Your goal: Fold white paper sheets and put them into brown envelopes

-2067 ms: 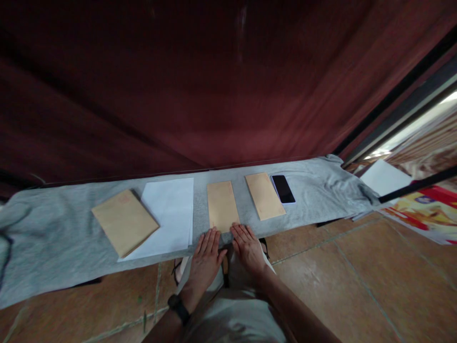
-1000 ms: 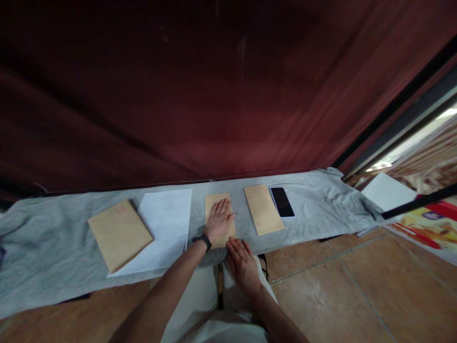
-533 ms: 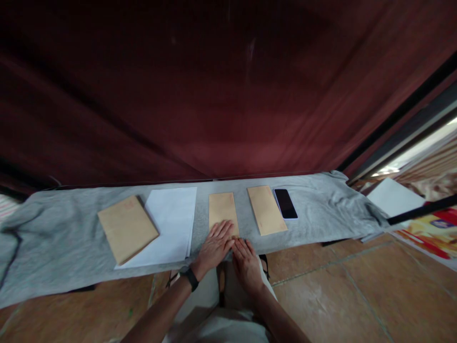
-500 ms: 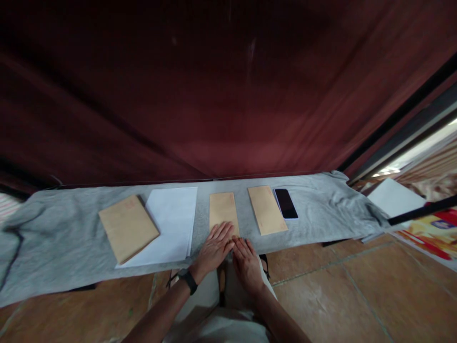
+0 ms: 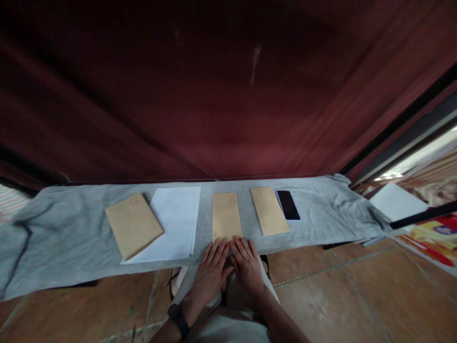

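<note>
A brown paper envelope (image 5: 226,214) lies lengthwise before me on a grey cloth, its near end at the cloth's front edge. My left hand (image 5: 210,267), with a dark watch on the wrist, lies flat with its fingertips on the envelope's near end. Beside it, my right hand (image 5: 247,262) also rests flat, fingers stretched out over the near right corner. Neither hand grips anything. To the right lies a second brown envelope (image 5: 269,210), slightly slanted, with a dark-screened phone (image 5: 288,205) touching or nearly touching its far right side.
On the left, a stack of brown envelopes (image 5: 134,225) partly covers white paper sheets (image 5: 178,224). The grey cloth (image 5: 328,209) covers a long narrow surface against a dark red panel (image 5: 228,119). Tiled floor (image 5: 314,290) shows below; a colourful red and yellow package (image 5: 435,238) is at right.
My left hand has drawn back toward me from the middle of the envelope to its near end. The right hand has stayed nearly in place. The view has shifted slightly.
</note>
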